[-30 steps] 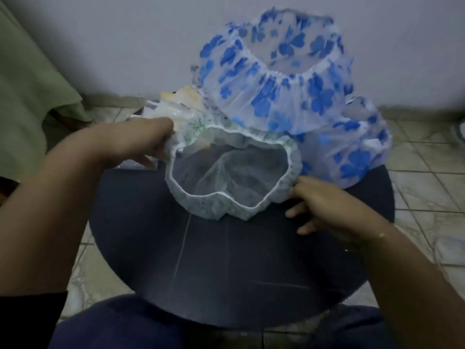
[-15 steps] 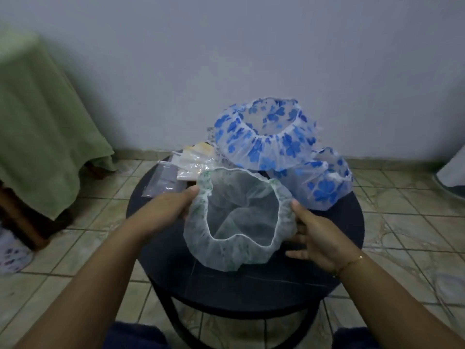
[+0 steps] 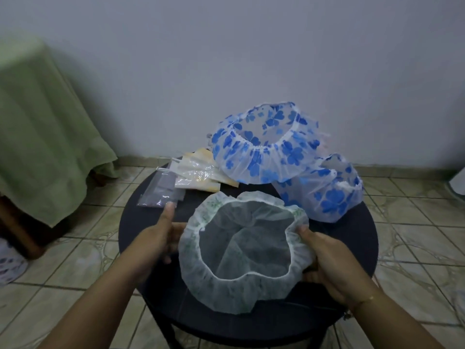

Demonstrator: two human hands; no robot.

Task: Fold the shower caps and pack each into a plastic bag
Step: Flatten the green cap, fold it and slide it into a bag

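Note:
I hold a white, see-through shower cap (image 3: 226, 290) with faint green print over the round dark table (image 3: 352, 248), its opening facing me. My left hand (image 3: 158, 240) is at the cap's left rim, fingers tucked behind the edge and thumb pointing up, clear of it. My right hand (image 3: 327, 258) grips the right rim, thumb on top. Two blue-flowered shower caps sit at the back of the table, one (image 3: 264, 157) resting partly on the other (image 3: 327, 197). Clear plastic bags (image 3: 161, 192) and more bags with yellowish inserts (image 3: 198, 177) lie at the back left.
A green cloth (image 3: 42, 137) drapes over furniture on the left. A pale wall stands close behind the table, and tiled floor (image 3: 415, 235) surrounds it. Something white with a dark print lies on the floor at the far left (image 3: 10, 268).
The view has pulled back from the table. The white cap has come nearer to me and is stretched wider between both hands. My left thumb has lifted off its rim.

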